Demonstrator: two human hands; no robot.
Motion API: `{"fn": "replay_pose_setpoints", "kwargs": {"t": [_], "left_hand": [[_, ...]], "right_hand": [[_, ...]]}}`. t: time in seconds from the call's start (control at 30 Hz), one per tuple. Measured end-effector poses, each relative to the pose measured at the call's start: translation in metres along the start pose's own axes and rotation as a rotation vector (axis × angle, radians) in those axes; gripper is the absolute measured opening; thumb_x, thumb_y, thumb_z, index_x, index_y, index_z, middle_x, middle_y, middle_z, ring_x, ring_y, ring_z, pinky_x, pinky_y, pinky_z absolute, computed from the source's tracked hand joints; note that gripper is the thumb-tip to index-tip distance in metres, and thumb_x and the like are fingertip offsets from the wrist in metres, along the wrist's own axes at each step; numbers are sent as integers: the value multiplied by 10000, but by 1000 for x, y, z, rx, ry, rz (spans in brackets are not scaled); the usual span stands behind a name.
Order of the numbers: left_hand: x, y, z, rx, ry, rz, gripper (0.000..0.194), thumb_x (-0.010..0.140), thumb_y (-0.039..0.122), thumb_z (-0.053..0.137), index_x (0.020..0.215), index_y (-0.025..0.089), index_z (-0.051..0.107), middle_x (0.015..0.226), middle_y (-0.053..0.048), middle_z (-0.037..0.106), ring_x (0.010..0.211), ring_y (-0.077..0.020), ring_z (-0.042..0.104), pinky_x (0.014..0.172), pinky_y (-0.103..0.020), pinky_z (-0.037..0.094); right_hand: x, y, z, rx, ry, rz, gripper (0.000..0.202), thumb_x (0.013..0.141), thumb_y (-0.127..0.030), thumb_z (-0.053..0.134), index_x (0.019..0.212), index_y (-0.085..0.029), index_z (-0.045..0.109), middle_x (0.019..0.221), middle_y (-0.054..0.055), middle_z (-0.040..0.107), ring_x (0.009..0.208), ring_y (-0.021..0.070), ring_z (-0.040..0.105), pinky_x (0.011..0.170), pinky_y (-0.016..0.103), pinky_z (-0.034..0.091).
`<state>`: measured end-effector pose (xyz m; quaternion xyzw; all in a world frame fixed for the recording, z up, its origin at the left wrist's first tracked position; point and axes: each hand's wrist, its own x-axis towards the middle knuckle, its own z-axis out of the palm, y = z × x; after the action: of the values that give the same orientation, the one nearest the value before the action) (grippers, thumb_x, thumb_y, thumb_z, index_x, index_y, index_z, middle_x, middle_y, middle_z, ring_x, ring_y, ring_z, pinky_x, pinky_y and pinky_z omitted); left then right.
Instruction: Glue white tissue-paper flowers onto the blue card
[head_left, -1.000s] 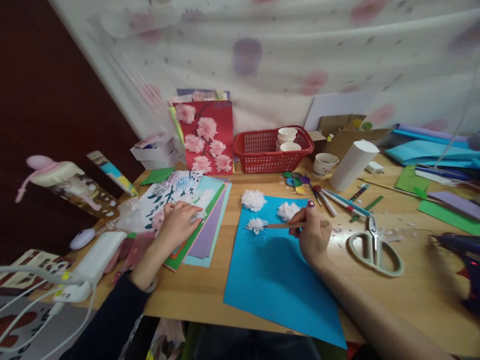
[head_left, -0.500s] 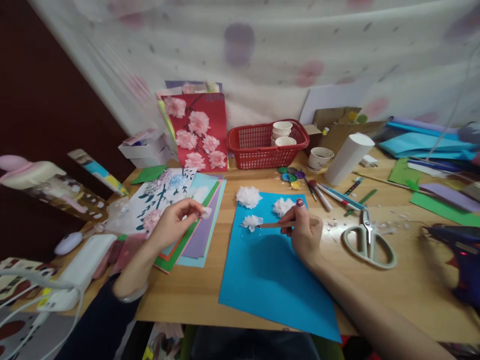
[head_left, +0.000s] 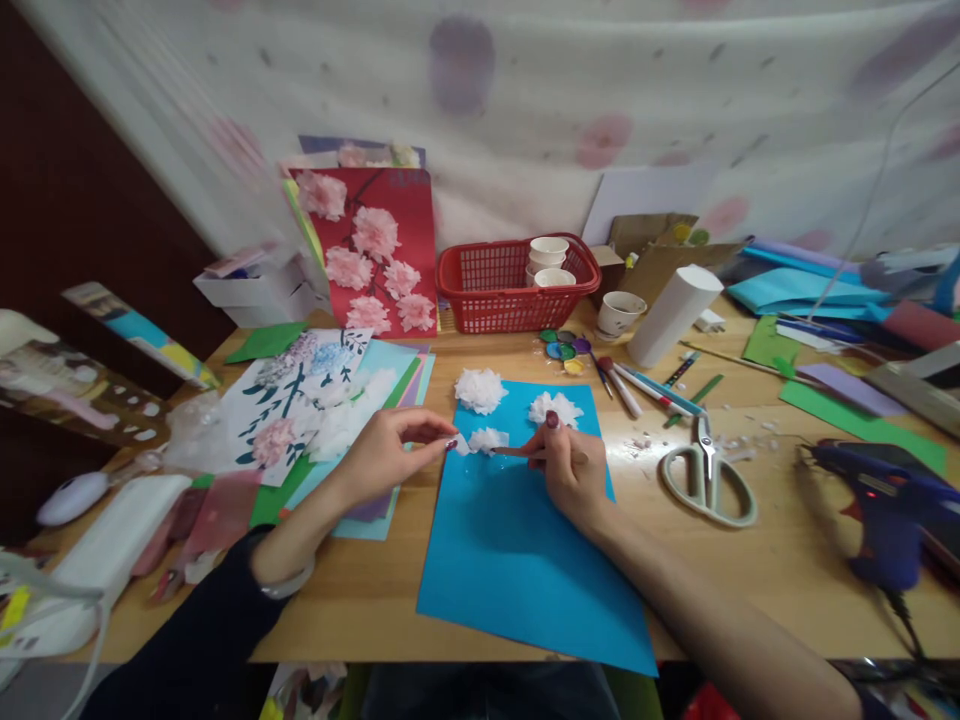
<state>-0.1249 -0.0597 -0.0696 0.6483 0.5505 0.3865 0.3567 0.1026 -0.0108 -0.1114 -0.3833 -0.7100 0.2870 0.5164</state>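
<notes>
A blue sheet of paper [head_left: 517,570] lies in front of me with white crinkled paper flowers on its upper part. My left hand [head_left: 397,450] pinches a small piece of white tissue paper [head_left: 463,444] at the sheet's left edge, beside the smallest flower [head_left: 489,440]. From the other side, my right hand [head_left: 574,468] grips a thin brown pencil [head_left: 514,452], its tip touching or very near that flower. Two fuller flowers sit above: a left one [head_left: 480,390] and a right one [head_left: 555,408], the latter partly behind my right fingers.
Scissors [head_left: 709,475] and a glue gun [head_left: 874,500] lie to the right. Behind are paint pots [head_left: 564,348], a red basket [head_left: 484,300] with paper cups, and a red flower card [head_left: 382,245]. Coloured papers [head_left: 379,510] are stacked at left, beside a white power strip [head_left: 112,550].
My left hand has moved right with its tissue piece, from over the paper stack to the blue sheet's edge beside the small flower. The pencil stays at that flower. The view has shifted slightly.
</notes>
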Motion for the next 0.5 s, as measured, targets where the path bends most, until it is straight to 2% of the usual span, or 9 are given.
{"fn": "replay_pose_setpoints", "kwargs": {"t": [0.2, 0.37, 0.5], "left_hand": [[15, -9, 15, -15, -118, -111, 255, 807, 297, 686, 1040, 192, 683, 878, -34, 760, 848, -195, 725, 758, -315, 576], [25, -17, 26, 49, -126, -66, 247, 820, 242, 661, 1063, 204, 680, 879, -25, 758, 849, -187, 722, 745, -297, 551], [28, -22, 32, 95, -105, -14, 261, 833, 208, 644, 1092, 220, 675, 902, -16, 759, 852, -180, 719, 747, -295, 548]], "right_hand": [[2, 2, -4, -17, 38, 14, 685, 1007, -564, 338, 533, -185, 656, 419, 13, 575, 377, 111, 536, 427, 236, 411], [0, -1, -7, 65, 96, 25, 681, 1027, -505, 319, 518, -194, 648, 412, 10, 564, 378, 109, 516, 422, 233, 410], [-1, -3, -7, 44, 33, -36, 673, 1034, -493, 310, 530, -194, 642, 414, 6, 564, 376, 104, 516, 429, 229, 409]]}}
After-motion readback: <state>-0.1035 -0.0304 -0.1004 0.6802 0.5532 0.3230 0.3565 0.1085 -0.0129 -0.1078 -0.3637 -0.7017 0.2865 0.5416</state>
